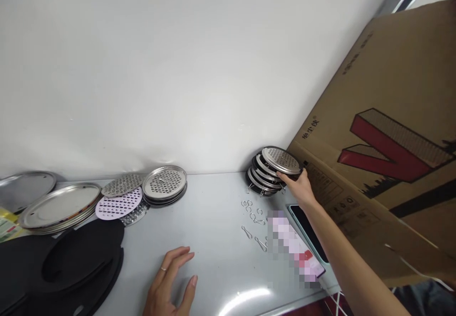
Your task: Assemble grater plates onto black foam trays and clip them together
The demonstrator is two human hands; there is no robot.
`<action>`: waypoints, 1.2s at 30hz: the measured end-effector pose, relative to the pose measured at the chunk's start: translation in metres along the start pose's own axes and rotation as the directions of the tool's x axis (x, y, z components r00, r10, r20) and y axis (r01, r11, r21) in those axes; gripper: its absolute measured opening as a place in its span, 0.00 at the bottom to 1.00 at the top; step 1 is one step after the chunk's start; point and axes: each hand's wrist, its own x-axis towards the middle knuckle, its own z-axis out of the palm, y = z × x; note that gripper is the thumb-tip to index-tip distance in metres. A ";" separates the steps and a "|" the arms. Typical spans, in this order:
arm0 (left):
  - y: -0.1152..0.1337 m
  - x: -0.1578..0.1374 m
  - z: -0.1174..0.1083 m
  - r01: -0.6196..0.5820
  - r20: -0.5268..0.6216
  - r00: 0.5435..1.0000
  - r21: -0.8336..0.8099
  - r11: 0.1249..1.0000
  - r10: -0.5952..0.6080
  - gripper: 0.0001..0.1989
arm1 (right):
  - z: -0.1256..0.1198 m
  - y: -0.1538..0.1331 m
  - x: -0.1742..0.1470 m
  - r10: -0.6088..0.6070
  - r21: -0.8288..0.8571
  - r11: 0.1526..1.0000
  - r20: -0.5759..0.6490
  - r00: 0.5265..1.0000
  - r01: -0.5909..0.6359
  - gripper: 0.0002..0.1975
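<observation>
My right hand (301,186) reaches to the far right and grips the edge of a round metal grater disc (281,159). This disc lies tilted on a stack of black and silver discs (259,179) against the wall, with small metal clips hanging from its front. Whether the hand also bears on the discs below, I cannot tell. My left hand (169,285) hovers over the grey table (210,240) near its front, fingers apart, holding nothing. Loose metal rings (248,208) and snap clips (261,244) lie in front of the stack.
Another stack of grater discs (165,183) stands by the wall, beside a pale perforated sheet (119,204). Round metal trays (62,206) and black round pieces (83,259) fill the left. A phone (309,233) and a partly blurred screen lie right, below a big cardboard box (392,130).
</observation>
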 end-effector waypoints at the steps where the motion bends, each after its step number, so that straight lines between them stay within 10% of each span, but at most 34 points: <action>1: 0.000 0.000 0.000 0.003 0.000 1.000 -0.002 1.000 -0.003 0.14 | 0.001 0.001 0.002 0.014 0.018 1.000 0.000 1.000 -0.014 0.44; 12: 0.002 0.003 -0.001 0.016 0.005 1.000 -0.020 1.000 -0.016 0.13 | -0.004 -0.004 -0.013 0.081 0.067 0.994 0.009 0.997 -0.082 0.41; 18: 0.004 0.003 -0.001 0.030 0.013 0.999 -0.022 0.999 -0.029 0.14 | -0.018 -0.029 -0.071 0.052 -0.068 0.996 -0.127 0.990 -0.062 0.41; 22: 0.002 0.007 -0.003 0.034 0.040 0.999 0.000 0.999 -0.034 0.15 | -0.012 -0.050 -0.153 -0.031 -0.113 0.992 0.154 0.988 0.048 0.22; 27: -0.016 0.052 -0.027 0.058 0.049 0.996 0.220 0.974 -0.071 0.17 | 0.016 -0.056 -0.248 -0.218 -0.094 0.952 0.459 0.861 0.291 0.20; 36: -0.055 0.138 -0.055 0.007 0.125 0.988 0.522 0.853 -0.085 0.15 | 0.029 -0.056 -0.269 -0.194 -0.053 0.971 0.408 0.892 0.235 0.15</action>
